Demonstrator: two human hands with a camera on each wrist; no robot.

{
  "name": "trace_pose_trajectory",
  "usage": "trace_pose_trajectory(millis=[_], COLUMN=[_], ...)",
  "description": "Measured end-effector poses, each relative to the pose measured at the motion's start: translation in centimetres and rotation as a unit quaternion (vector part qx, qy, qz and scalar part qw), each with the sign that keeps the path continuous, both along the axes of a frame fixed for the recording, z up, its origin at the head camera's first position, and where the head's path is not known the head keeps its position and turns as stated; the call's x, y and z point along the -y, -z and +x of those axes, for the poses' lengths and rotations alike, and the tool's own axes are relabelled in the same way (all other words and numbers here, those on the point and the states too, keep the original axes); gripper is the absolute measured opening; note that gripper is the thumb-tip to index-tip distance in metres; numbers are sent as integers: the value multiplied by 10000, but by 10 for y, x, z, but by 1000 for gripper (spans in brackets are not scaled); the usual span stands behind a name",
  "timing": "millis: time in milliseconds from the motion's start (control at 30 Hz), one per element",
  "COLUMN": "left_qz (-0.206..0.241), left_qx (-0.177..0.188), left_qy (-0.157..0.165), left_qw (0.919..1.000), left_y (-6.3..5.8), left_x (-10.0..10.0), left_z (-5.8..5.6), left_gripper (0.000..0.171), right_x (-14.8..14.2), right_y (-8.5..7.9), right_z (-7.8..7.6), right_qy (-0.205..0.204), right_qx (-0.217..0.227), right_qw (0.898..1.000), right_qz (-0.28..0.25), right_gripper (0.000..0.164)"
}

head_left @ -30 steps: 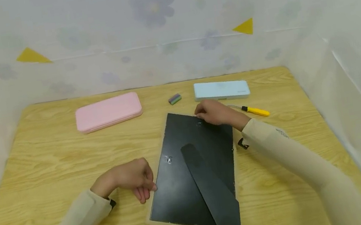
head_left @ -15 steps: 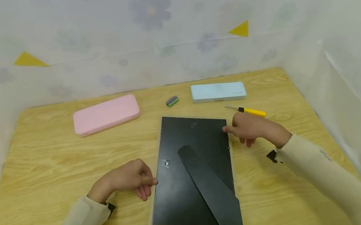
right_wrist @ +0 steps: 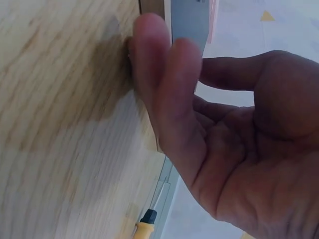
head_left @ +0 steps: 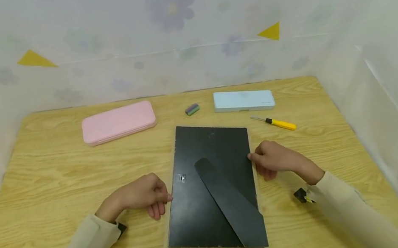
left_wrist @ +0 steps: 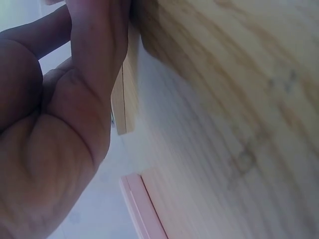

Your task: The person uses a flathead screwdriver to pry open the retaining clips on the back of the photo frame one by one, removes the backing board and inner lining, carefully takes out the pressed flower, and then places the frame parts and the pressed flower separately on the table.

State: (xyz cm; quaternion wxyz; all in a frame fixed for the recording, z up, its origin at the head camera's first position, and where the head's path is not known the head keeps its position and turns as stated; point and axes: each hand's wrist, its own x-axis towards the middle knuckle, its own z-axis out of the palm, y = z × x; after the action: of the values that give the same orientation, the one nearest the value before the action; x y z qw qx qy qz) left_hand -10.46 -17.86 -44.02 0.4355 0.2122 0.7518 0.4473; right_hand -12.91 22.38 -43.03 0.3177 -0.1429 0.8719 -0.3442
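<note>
A picture frame (head_left: 194, 219) lies face down on the table, its black back up and a pale wooden rim showing round it. Its black stand leg (head_left: 230, 205) runs slantwise down the back, and a small metal hanger (head_left: 182, 178) sits near the left side. My left hand (head_left: 142, 197) grips the left edge, thumb on top and the other fingers bent down beside the rim. Opposite it, my right hand (head_left: 277, 158) holds the right edge with the thumb over the rim. In the right wrist view its fingers (right_wrist: 172, 94) are bent loosely against the frame's side.
Along the back of the wooden table (head_left: 57, 183) lie a pink case (head_left: 118, 123), a small purple and green piece (head_left: 192, 109) and a light blue case (head_left: 243, 100). A screwdriver (head_left: 280, 124) with a yellow handle lies beyond my right hand. Pale sheeting (head_left: 112, 34) surrounds the table.
My right hand has left the frame's top edge and moved right and down to its right edge. The frame has turned slightly. The left hand stays at the left edge.
</note>
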Motion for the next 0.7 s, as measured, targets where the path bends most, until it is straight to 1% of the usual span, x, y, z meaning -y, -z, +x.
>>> trace_pose_trajectory(millis=[100, 200, 333, 500, 700], left_qz=[-17, -2, 37, -20, -94], left_qx=[-21, -10, 4, -66, -150], left_qy=[-13, -22, -10, -55, -104], left_qw=[10000, 10000, 10000, 10000, 9998], left_y=[-1, 0, 0, 0, 3], left_x=[-1, -3, -3, -1, 2], left_z=[2, 4, 6, 7, 6], left_gripper=[29, 29, 30, 30, 30], right_x=[3, 8, 16, 23, 27], right_y=[0, -1, -2, -2, 0], right_z=[-5, -12, -17, -18, -16], right_qy=[34, 48, 91, 184, 269], right_qx=[-163, -424, -708, -752, -828], right_qw=[9998, 9988, 9966, 9960, 9954], right_qz=[105, 258, 414, 453, 401], right_gripper=[49, 45, 38, 30, 29])
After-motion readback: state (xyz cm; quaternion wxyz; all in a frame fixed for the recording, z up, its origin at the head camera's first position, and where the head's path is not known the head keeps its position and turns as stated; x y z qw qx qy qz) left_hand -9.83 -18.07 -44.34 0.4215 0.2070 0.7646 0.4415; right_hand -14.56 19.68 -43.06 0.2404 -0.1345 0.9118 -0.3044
